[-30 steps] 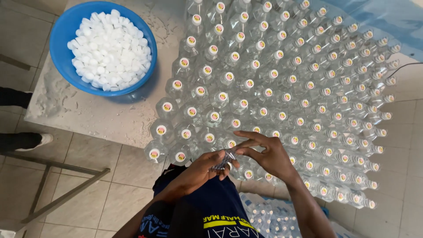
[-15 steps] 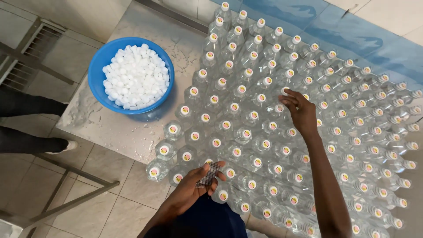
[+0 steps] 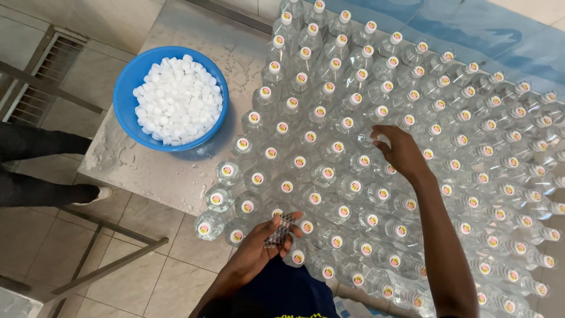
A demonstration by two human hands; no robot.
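Observation:
Many clear plastic bottles [image 3: 329, 171] with round-sealed tops stand packed together on a wet stone table [image 3: 147, 171]. My right hand [image 3: 400, 150] reaches out over the middle of the bottles, fingers spread and curled above one bottle's top, nothing visibly held. My left hand [image 3: 262, 244] stays near the table's front edge, close to my body, fingers closed on a small stack of patterned seals [image 3: 278, 229].
A blue bowl [image 3: 130, 94] heaped with white caps [image 3: 176, 100] sits on the table's left part. Another person's dark-trousered legs [image 3: 41, 165] stand at the far left. A metal frame [image 3: 100, 259] lies over the tiled floor; a blue sheet [image 3: 500, 41] runs behind the bottles.
My right hand has left my left hand and stretched out over the bottles, then drifted slightly nearer. My left hand keeps the seals. The view has shifted, bringing the bowl nearer the middle.

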